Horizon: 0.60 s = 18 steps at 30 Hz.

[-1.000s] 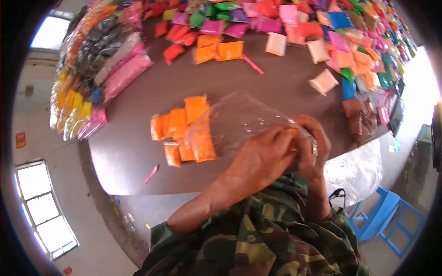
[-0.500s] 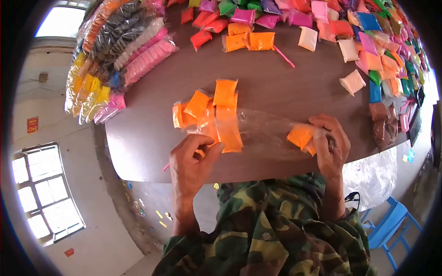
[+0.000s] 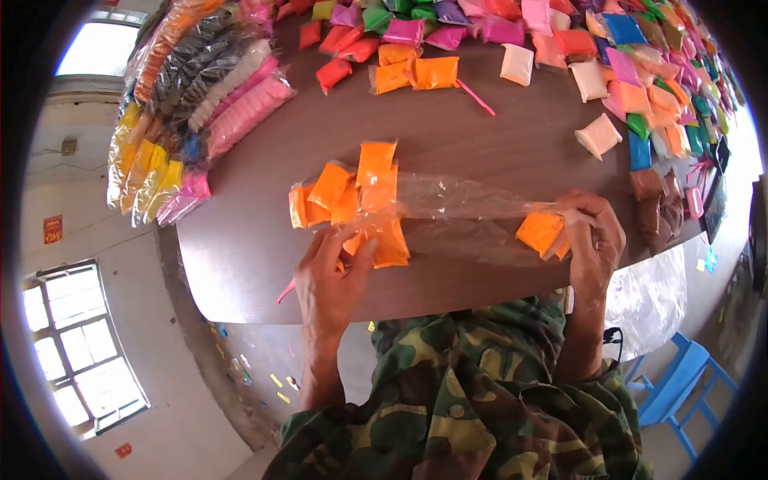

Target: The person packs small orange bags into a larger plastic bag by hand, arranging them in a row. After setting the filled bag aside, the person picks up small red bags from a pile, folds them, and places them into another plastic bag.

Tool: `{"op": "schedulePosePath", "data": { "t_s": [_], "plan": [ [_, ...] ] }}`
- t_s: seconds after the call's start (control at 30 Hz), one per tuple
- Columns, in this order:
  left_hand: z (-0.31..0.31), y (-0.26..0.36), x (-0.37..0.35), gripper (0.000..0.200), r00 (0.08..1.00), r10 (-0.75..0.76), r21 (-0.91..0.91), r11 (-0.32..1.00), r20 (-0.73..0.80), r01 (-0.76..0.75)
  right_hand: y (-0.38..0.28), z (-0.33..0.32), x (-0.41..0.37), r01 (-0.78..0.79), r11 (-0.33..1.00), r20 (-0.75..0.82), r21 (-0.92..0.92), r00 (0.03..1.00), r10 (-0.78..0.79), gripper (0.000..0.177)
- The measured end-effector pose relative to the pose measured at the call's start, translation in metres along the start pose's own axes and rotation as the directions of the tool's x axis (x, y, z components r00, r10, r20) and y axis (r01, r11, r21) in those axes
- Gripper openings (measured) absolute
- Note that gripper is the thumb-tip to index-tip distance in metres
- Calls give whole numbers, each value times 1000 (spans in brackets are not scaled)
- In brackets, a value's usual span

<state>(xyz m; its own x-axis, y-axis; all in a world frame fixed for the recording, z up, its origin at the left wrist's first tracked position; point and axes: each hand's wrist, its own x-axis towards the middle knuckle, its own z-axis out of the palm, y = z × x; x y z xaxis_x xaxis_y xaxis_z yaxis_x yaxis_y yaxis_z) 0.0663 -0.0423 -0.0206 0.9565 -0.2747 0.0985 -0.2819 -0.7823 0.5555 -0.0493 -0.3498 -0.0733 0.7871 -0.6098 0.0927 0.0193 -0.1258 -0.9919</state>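
One clear plastic bag (image 3: 456,200) lies stretched over the bench (image 3: 464,144) between the two hands, its left part resting against a cluster of orange packets (image 3: 374,180). Near its other end sits a small orange clump (image 3: 542,230), apparently within the film. The right hand (image 3: 594,250) has its grip clenched on the gathered plastic just beside that clump. The left hand (image 3: 328,276) curls its fingers at the near side of the cluster, touching it; whether that grip has hold of a packet, of film or of neither, I cannot tell.

Thin, slack film seems the main hazard: should the left fingers pinch plastic along with a packet, a pull could tear the bag or drag the overlapping cluster apart. If the right grip loosened, the clump might slide out, and the near edge is close enough for a packet to drop to the floor. A pink plastic stick (image 3: 286,291) by the left wrist (easily overlooked there) could be knocked off too.

Farther out, peach packets (image 3: 598,136) and a mixed heap of colored packets (image 3: 640,88) lie beyond the right hand; a wide sweep could mix colors. Bagged rows of pink packets (image 3: 248,116) stand well apart, at little risk.
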Motion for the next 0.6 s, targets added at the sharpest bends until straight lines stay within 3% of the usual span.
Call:
{"op": "schedulePosePath", "data": {
  "t_s": [0.2,0.3,0.4,0.5,0.6],
  "plan": [
    [10,-5,0,55,988,25,8,1000,149,-27,3,-4,2,13,1000,2,15,1000,-13,15],
    [9,-1,-7,57,981,-61,-77,994,186,77,4,-2,-1,8,1000,-17,24,1000,-7,16],
    [5,4,-10,57,958,-113,-41,991,265,128,6,-3,-2,-9,1000,-61,16,998,10,17],
    [0,11,-10,59,948,-35,38,999,315,24,9,-3,-1,-24,999,-99,44,995,29,20],
    [0,7,-15,59,949,139,31,988,282,-153,12,-4,1,-13,999,-110,49,994,19,21]
  ]
}}
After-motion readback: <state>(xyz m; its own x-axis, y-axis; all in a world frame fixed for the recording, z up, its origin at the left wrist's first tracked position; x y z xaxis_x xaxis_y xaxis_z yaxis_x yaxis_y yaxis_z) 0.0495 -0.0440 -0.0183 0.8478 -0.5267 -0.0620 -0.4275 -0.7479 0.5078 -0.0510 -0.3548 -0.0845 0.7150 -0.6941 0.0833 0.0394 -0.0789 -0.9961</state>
